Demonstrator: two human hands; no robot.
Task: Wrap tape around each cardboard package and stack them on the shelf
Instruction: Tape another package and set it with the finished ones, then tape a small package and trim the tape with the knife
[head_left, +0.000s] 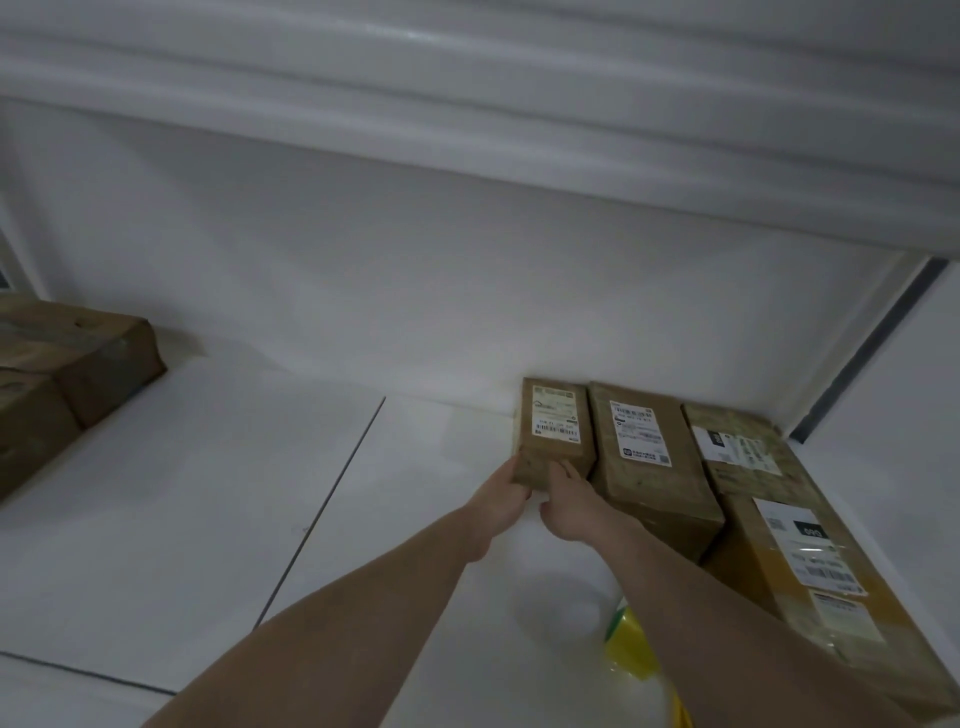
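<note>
on the shelf (426, 467), left hand (501, 501) and right hand (569, 506) seemingly grip the small package (556, 431).

The 1 head-worn camera looks forward and down along both outstretched forearms at a white shelf (218, 467), close enough that the left hand (501, 501) and right hand (566, 506) sit mid-frame, with the shelf's back wall filling the upper half.

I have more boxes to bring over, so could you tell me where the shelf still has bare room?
The shelf is bare between the left boxes and the small box both hands hold. The right corner is crowded: three boxes side by side.
</note>
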